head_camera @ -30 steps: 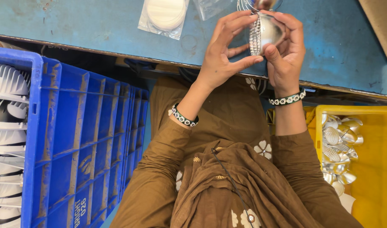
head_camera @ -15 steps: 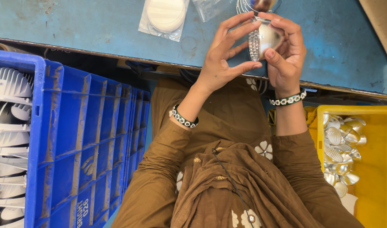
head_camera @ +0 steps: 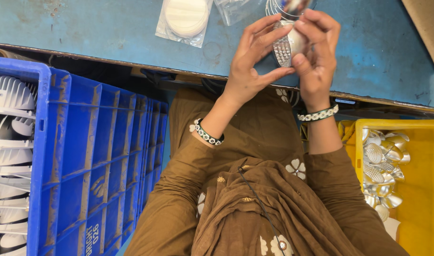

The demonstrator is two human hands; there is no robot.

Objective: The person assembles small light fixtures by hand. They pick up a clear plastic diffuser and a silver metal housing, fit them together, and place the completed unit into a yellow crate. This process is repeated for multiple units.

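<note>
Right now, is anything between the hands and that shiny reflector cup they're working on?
No. The left hand and right hand both grip the silver reflector cup directly, fingers on its sides, raised over the blue table. Nothing visible sits between them.

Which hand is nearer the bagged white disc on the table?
Left. The left hand is beside the bagged white disc; the right hand is farther off, past the left.

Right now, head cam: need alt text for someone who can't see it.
Both hands, left hand and right hand, hold a small silver faceted reflector cup above a blue table. A blue crate of white finned housings stands at the person's left, a yellow bin of more silver reflectors at the right.
</note>
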